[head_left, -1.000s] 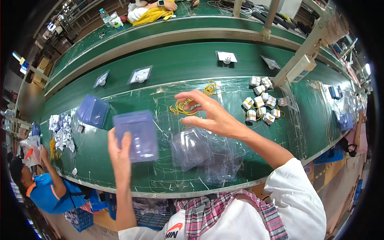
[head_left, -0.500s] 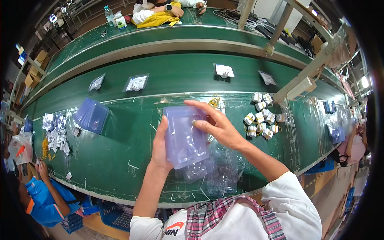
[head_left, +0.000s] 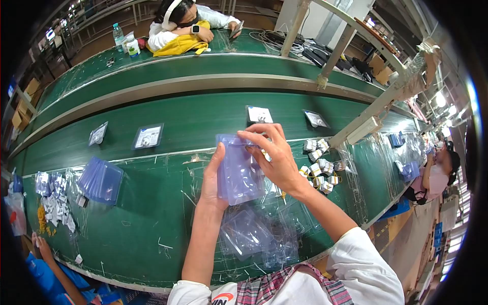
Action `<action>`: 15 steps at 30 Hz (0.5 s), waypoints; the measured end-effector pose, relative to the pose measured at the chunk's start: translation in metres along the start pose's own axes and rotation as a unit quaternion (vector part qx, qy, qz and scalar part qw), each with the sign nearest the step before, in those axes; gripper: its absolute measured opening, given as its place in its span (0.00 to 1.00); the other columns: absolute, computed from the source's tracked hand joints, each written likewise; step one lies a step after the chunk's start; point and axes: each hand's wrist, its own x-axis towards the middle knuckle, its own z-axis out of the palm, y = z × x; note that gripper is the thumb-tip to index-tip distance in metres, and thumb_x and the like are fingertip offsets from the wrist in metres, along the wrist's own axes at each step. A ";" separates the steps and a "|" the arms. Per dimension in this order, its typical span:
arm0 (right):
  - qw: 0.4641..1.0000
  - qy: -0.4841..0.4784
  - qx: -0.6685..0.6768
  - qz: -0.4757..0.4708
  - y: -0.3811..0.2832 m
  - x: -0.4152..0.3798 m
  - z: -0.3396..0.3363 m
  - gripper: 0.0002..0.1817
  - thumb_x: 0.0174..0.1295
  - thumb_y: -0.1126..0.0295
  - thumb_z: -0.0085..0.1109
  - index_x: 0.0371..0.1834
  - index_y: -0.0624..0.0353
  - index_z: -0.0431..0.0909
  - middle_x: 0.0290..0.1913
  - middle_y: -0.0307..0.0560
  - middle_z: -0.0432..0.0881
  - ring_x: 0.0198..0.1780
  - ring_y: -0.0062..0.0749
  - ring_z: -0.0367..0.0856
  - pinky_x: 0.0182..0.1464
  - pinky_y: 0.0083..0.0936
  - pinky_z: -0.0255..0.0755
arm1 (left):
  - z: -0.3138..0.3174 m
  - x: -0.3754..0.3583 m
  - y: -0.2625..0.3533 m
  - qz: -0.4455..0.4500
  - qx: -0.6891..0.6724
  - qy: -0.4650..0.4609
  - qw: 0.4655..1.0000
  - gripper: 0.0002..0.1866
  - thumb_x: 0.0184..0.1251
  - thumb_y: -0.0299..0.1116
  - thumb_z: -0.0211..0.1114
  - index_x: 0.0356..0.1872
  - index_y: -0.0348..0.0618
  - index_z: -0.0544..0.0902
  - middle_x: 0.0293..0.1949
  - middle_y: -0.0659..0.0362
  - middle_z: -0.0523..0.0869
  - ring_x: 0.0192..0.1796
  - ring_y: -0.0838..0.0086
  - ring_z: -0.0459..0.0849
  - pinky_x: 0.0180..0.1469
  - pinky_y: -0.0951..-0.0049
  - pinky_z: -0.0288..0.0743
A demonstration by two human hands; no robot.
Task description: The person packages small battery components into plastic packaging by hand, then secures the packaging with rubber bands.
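My left hand (head_left: 209, 185) is closed around the left side of a stack of bluish clear plastic blister shells (head_left: 239, 178), held above the green table. At the stack's upper right corner, the bent fingers and thumb of my right hand (head_left: 276, 158) grip the top edge. Below, loose clear blister shells (head_left: 249, 231) lie overlapping near the table's front edge. Several small white bundles tied with yellow bands (head_left: 321, 173) are heaped to the right of my right hand. A fanned stack of bluish plastic shells (head_left: 101, 180) rests on the left.
Flat packs with white cards, such as one at left (head_left: 148, 136), lie on the green belt (head_left: 203, 117). White folded papers (head_left: 57, 206) are piled at far left. Co-workers sit across, left and right. A metal post (head_left: 363, 122) rises at right.
The view has tilted upward, so the table appears lower and further left. Both hands, with the stack, have moved away from my body, uncovering more of the loose shells. My right fingers are more bent.
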 end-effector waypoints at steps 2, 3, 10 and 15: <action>0.998 0.030 -0.042 -0.029 0.000 -0.002 0.000 0.21 0.55 0.81 0.61 0.55 0.55 0.79 0.47 0.46 0.78 0.49 0.43 0.74 0.51 0.36 0.73 | 0.003 0.000 -0.004 -0.004 -0.012 0.006 1.000 0.34 0.71 0.62 0.51 0.60 0.39 0.72 0.50 0.51 0.81 0.51 0.65 0.84 0.49 0.63 0.84; 0.997 0.030 -0.058 -0.033 0.000 -0.004 0.000 0.21 0.56 0.80 0.61 0.54 0.55 0.79 0.46 0.45 0.78 0.49 0.43 0.75 0.50 0.36 0.74 | 0.005 0.000 -0.005 -0.005 -0.012 0.009 1.000 0.34 0.72 0.62 0.50 0.60 0.39 0.72 0.50 0.51 0.81 0.50 0.65 0.84 0.49 0.63 0.84; 0.996 0.028 -0.074 -0.051 0.006 -0.009 0.008 0.16 0.55 0.78 0.63 0.49 0.57 0.80 0.44 0.45 0.79 0.47 0.42 0.77 0.47 0.35 0.74 | 0.001 0.000 -0.009 -0.002 -0.059 0.027 0.998 0.33 0.74 0.62 0.45 0.58 0.39 0.74 0.48 0.52 0.82 0.49 0.66 0.85 0.47 0.63 0.85; 0.999 0.016 -0.020 -0.025 0.013 -0.002 0.004 0.13 0.53 0.78 0.66 0.42 0.59 0.80 0.42 0.45 0.79 0.46 0.43 0.77 0.47 0.35 0.74 | 0.002 -0.001 -0.008 -0.025 -0.054 0.010 0.998 0.32 0.75 0.60 0.45 0.56 0.39 0.75 0.45 0.51 0.84 0.45 0.63 0.87 0.48 0.58 0.84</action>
